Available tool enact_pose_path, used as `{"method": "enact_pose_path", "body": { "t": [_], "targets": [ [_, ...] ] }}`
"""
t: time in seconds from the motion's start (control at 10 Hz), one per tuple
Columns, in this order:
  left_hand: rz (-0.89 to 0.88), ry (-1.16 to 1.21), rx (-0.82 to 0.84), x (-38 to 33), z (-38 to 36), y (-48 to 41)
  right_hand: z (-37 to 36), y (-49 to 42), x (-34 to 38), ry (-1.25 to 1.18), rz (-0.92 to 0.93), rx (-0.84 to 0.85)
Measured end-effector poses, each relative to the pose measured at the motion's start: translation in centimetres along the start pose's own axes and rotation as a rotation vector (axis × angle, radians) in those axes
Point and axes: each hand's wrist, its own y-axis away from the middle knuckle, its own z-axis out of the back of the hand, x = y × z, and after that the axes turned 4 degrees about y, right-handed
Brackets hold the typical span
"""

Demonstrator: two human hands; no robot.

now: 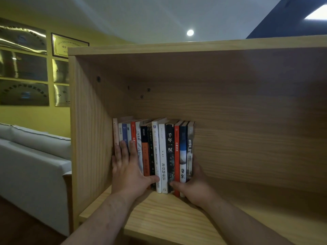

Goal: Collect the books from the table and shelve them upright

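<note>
Head view.

- Books (159,152): 1 row, standing upright with spines facing out, at the left end of the shelf (168,214), set back from its front edge. The leftmost book is close against the left side panel. The rest of the board to the right is bare wood.
- Left hand (129,172): released and flat, with straight fingers pressing the spines of the leftmost books and the thumb stretched out to spines nearer the middle.
- Right hand (194,186): grasping the right end of the row, with the thumb across the lower spines and the fingers along the outer cover of the last book, mostly hidden.
- Sofa (35,156): pale, left of the shelf unit.
- Plaques (23,68): on the yellow wall above the sofa.
</note>
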Motion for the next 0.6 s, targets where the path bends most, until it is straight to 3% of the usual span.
{"method": "enact_pose_path", "body": {
  "t": [0.3,0.5,0.6],
  "targets": [
    [-0.053,0.097,0.032,0.3,0.9,3.0,0.5,0.4,0.7,0.011,0.022,-0.011],
    [-0.145,0.114,0.228,1.2,2.1,4.3,1.2,1.5,1.3,-0.009,0.039,-0.054],
    [-0.123,0.054,0.228,0.2,2.4,4.3,2.7,2.3,3.2,0.064,0.155,-0.174]
  ]
}}
